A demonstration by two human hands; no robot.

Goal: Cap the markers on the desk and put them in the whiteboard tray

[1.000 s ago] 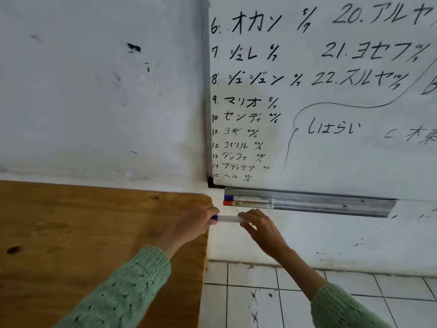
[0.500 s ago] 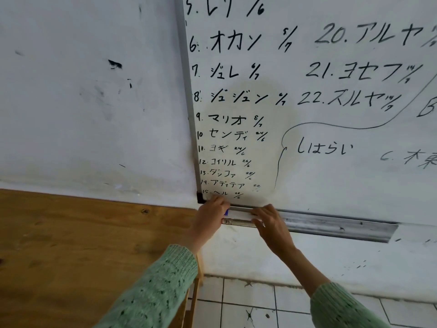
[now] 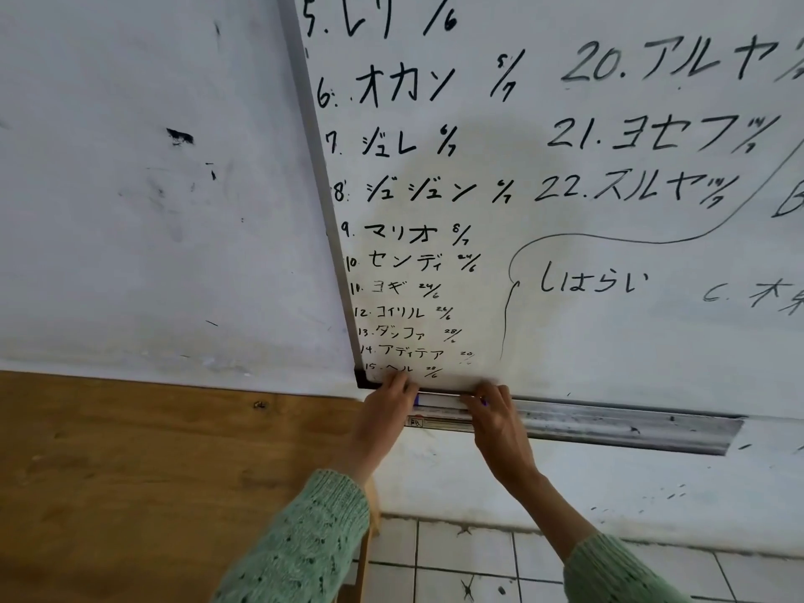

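- Lowering the marker [image 3: 439, 400] into the whiteboard tray [image 3: 626, 428] is the step we judge to be in hand: it lies level at the tray's left end, just under the bottom edge of the whiteboard [image 3: 565, 254].
- Our left hand [image 3: 385, 417] pinches the end with the blue cap, and our right hand [image 3: 494, 422] pinches the other end; both are closed on the marker, one at each end.
- Another marker [image 3: 439, 423] already lies along the front of the tray, just below the one we hold, so we should aim for the channel behind it.
- To do this well, we keep the barrel parallel to the tray and set both ends down together; a tilted end could catch the lip or roll over the neighbouring marker.
- We cannot tell whether the marker already rests on the tray floor, since our fingers hide its ends, so we should feel for contact before loosening.
- Letting go with one hand first, while the other steadies the barrel, would guard against it rolling off the front edge.
- The part of the desk [image 3: 130, 472] we can see at lower left carries no markers.
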